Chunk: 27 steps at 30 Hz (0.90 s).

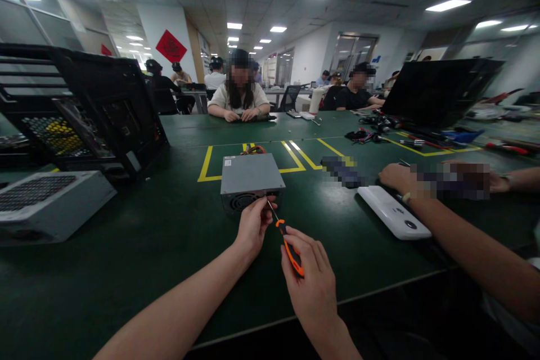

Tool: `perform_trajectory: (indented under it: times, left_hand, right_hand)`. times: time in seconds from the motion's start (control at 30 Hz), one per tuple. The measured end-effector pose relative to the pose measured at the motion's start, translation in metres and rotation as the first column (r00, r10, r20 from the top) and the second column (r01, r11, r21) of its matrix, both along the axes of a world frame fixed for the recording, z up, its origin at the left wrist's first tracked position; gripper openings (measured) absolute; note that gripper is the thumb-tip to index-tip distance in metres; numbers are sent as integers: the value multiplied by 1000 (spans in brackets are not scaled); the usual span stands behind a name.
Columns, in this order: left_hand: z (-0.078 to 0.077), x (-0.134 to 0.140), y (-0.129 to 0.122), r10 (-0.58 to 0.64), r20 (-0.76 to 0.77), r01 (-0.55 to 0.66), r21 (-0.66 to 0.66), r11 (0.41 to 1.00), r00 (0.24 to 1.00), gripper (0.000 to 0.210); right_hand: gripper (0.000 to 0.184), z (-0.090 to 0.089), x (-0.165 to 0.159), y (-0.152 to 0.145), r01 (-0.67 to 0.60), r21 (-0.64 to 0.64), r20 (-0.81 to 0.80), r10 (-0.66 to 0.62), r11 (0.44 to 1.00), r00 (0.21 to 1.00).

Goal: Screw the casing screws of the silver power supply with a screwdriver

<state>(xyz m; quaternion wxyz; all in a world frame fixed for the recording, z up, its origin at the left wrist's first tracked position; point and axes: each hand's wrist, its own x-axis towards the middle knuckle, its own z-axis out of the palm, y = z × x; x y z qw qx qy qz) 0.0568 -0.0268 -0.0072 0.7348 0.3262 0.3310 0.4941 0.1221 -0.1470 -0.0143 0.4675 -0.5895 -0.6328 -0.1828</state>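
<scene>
A grey computer power supply unit lies on the green table, its fan side facing me and coloured cables behind it. My left hand is at its front right edge, fingers pinched together around the tip of a screwdriver; whatever they hold there is too small to make out. In my right hand is the orange and black handle of the screwdriver. Its thin shaft slants up and left to the unit's front face, near my left fingertips.
Another power supply unit and an open black computer case stand at left. A white device lies at right, beside a co-worker's arm. Yellow tape marks the table. A person sits opposite.
</scene>
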Motion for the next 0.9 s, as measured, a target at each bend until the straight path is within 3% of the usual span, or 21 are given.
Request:
perform_trajectory:
  times: [0.17, 0.4, 0.57, 0.67, 0.73, 0.83, 0.9]
  left_hand:
    - [-1, 0, 0, -12, 25, 13, -25, 1000, 1000, 21]
    - [-5, 0, 3, -14, 36, 15, -18, 1000, 999, 19]
    - [-4, 0, 2, -15, 27, 16, -28, 999, 1000, 22]
    - [-3, -1, 0, -11, 29, 12, -31, 999, 1000, 24]
    - [-2, -1, -1, -4, 26, 4, -24, 1000, 1000, 26]
    - [-1, -1, -1, -3, 16, 3, -4, 1000, 1000, 26]
    - [-1, 0, -1, -10, 16, 10, 2, 1000, 1000, 25]
  right_hand:
    - [18, -1, -3, 0, -2, -15, 30, 2, 1000, 1000]
    - [23, 0, -5, -2, -35, -154, -161, 10, 988, 987]
    - [21, -3, -1, -1, 46, -64, 54, -42, 997, 998]
    - [22, 0, -1, -1, 41, -73, 127, -32, 996, 991]
    - [19, 2, -3, -1, 8, -114, 80, 2, 993, 997]
    - [32, 1, -5, 1, -43, -171, -83, 29, 984, 996]
    - [24, -1, -5, 2, -30, -145, -87, 17, 989, 996]
